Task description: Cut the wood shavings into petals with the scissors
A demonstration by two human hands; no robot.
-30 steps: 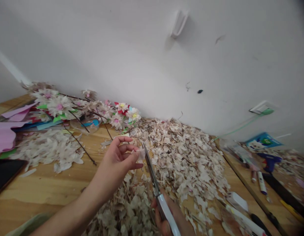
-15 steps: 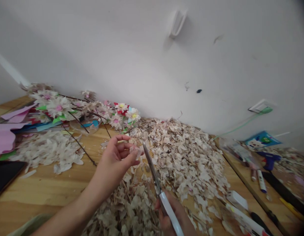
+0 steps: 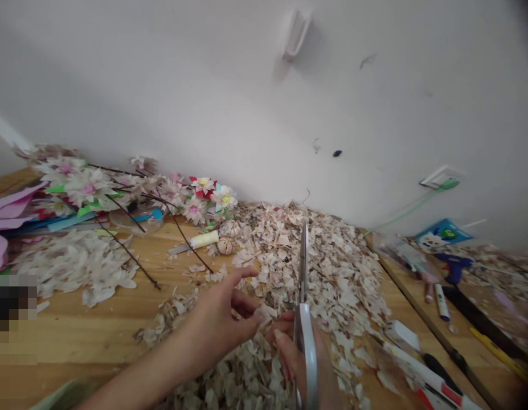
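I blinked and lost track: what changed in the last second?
The left hand dropped from mid-air to just above the scrap pile, close beside the right hand. The scissors, still in the right hand, swung from leaning left to pointing straight away, blades shut. The paper flowers and pens stayed put.

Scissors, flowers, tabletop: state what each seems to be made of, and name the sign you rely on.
Scissors: grey blades with a dull sheen, so metal. The handle is white and smooth, probably plastic.
Flowers: likely paper, since the petals are thin, flat, matt and layered, in white, pink and red.
Tabletop: wood or a wood-look laminate. It is tan with visible grain lines and a slight gloss.
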